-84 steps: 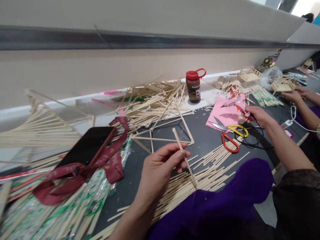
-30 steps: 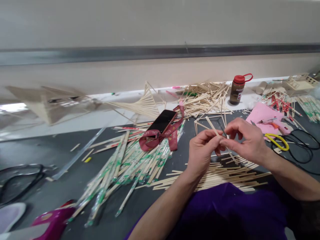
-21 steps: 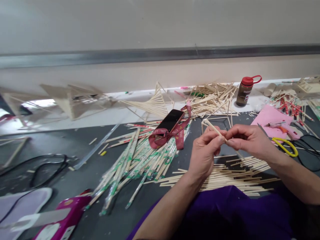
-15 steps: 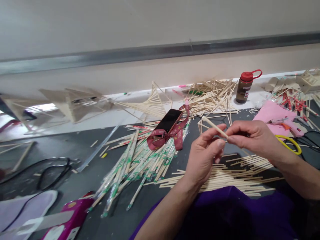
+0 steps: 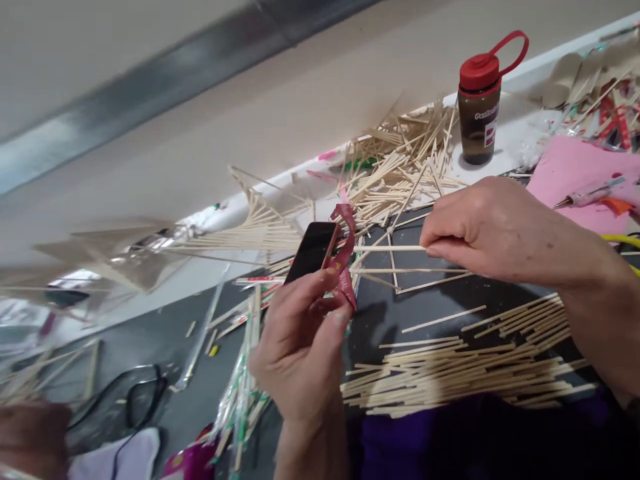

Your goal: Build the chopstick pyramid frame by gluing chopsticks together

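Observation:
My right hand (image 5: 493, 233) is closed, thumb and fingers pinching the end of a thin wooden chopstick (image 5: 390, 249) that points left. Just beneath it stands a small frame of joined sticks (image 5: 395, 270), partly behind the chopstick. My left hand (image 5: 305, 340) has curled fingers with a gap to the thumb, and nothing shows in that gap. Right behind its fingertips lie a red lanyard (image 5: 345, 243) and a dark phone (image 5: 311, 248); whether the fingers touch the lanyard I cannot tell. Loose chopsticks (image 5: 470, 373) lie in a spread pile close to my body.
Wrapped chopsticks (image 5: 243, 380) lie beyond my left hand. A stick heap (image 5: 400, 167) and a red-capped bottle (image 5: 479, 110) stand along the wall, with a twisted stick model (image 5: 250, 230) to the left. Pink sheet (image 5: 570, 173) at right. Another person's hand (image 5: 35, 437) shows lower left.
My hands were together around the stick; now they are apart. The left hand has moved left to the phone and lanyard, while the right keeps the chopstick. The view has tilted.

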Demonstrator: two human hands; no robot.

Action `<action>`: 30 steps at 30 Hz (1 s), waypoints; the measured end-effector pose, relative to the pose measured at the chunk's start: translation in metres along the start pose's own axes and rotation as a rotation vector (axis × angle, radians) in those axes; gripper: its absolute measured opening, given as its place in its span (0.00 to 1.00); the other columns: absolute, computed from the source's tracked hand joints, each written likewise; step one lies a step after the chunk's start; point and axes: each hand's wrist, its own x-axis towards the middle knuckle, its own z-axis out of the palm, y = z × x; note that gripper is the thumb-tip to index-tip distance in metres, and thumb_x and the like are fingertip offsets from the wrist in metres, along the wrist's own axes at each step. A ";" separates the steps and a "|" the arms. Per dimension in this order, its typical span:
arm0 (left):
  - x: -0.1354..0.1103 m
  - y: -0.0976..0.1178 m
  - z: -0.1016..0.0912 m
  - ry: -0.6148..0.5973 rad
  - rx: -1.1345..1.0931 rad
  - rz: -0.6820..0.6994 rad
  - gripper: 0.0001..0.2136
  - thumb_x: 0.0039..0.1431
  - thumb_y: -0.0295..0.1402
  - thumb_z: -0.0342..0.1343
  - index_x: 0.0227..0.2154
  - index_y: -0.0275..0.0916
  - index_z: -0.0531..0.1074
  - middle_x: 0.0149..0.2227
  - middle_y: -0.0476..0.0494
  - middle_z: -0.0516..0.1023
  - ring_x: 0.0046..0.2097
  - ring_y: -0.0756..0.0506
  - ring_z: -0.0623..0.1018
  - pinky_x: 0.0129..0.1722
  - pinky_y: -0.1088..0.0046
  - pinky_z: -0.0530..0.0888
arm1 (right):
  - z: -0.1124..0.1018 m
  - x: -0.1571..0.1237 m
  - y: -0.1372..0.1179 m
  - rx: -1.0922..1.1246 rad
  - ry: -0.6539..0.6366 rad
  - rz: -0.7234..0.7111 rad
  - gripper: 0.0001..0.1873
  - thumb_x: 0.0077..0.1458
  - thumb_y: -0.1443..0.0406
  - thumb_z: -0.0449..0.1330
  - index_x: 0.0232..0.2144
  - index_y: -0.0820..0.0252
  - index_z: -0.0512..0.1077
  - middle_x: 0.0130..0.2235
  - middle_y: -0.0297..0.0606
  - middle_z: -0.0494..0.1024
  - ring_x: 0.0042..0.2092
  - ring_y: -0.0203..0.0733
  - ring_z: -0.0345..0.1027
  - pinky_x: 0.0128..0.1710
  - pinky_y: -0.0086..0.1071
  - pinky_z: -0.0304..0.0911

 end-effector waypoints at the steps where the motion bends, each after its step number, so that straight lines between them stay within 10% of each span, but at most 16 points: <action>1: 0.000 0.002 0.002 -0.014 -0.036 0.006 0.16 0.56 0.31 0.66 0.47 0.50 0.81 0.47 0.47 0.79 0.45 0.46 0.79 0.38 0.72 0.78 | 0.002 0.001 0.002 0.009 -0.011 0.001 0.13 0.60 0.70 0.57 0.26 0.58 0.78 0.31 0.35 0.79 0.31 0.34 0.66 0.32 0.31 0.53; 30: 0.005 -0.005 0.017 0.042 -0.014 -0.147 0.13 0.53 0.33 0.69 0.42 0.50 0.83 0.44 0.48 0.83 0.39 0.51 0.82 0.31 0.81 0.78 | 0.040 0.026 0.021 0.226 -0.049 -0.106 0.11 0.54 0.71 0.57 0.26 0.60 0.78 0.29 0.35 0.77 0.29 0.33 0.60 0.29 0.30 0.46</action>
